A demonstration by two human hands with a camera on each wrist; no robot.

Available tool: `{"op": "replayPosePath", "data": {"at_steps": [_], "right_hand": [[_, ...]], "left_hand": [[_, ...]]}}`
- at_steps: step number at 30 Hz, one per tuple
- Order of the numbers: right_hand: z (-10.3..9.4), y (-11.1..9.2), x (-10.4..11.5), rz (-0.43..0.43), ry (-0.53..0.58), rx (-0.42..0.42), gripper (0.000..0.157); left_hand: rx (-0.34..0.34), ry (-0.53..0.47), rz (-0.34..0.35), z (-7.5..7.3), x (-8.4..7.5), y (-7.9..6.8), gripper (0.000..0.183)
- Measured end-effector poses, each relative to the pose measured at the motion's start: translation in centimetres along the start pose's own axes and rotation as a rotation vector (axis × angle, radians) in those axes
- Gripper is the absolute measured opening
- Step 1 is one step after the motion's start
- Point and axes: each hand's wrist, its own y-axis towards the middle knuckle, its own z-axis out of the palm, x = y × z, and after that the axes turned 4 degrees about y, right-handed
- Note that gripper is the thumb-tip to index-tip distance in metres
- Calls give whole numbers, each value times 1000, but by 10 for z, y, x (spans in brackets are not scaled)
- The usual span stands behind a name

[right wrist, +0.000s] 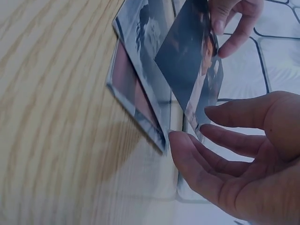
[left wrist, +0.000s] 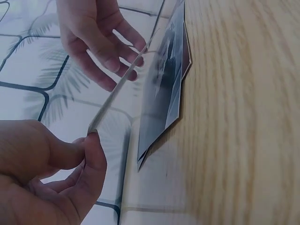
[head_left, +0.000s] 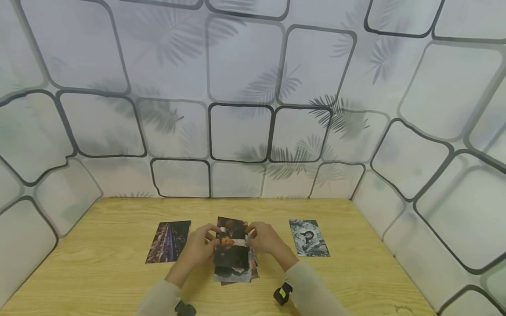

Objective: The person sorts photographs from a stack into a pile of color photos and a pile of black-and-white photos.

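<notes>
My left hand (head_left: 200,242) pinches one edge of a dark photo card (head_left: 232,237), which shows a person in white. The left wrist view shows this card edge-on, tilted above the pile, its near edge between my thumb and fingers (left wrist: 93,150). At the card's opposite edge is my right hand (right wrist: 253,150), its thumb and fingers spread apart, fingertips right at the edge. Below the raised card lies a small pile of photo cards (right wrist: 140,56); the top one looks black-and-white, and a reddish card (right wrist: 126,84) sticks out beneath it.
A night-city photo card (head_left: 169,242) lies on the wooden table (head_left: 99,281) to the left. A black-and-white photo card (head_left: 309,238) with a figure lies to the right. Patterned walls (head_left: 241,131) enclose the table at the back and sides.
</notes>
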Motion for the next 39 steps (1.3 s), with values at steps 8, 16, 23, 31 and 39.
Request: {"op": "replayPosePath", "data": {"at_steps": [8,16,23,31,39], "right_hand": [[6,-1,11,-66,66,-7,28],[15,0,17,-86,160,-17,30],[23,0,22,-122,144,-51,30],[29,0,26,-154,159,-78,31],[39,7,28,-119,198,-82,37]], "left_hand": [[-30,0,-33,-7,6,-3,24],[-10,51,-52,-18,9,-9,29],[15,59,-50,-25,11,-10,32],[42,48,-47,-30,16,-12,33],[18,72,-55,-36,25,-12,36]]}}
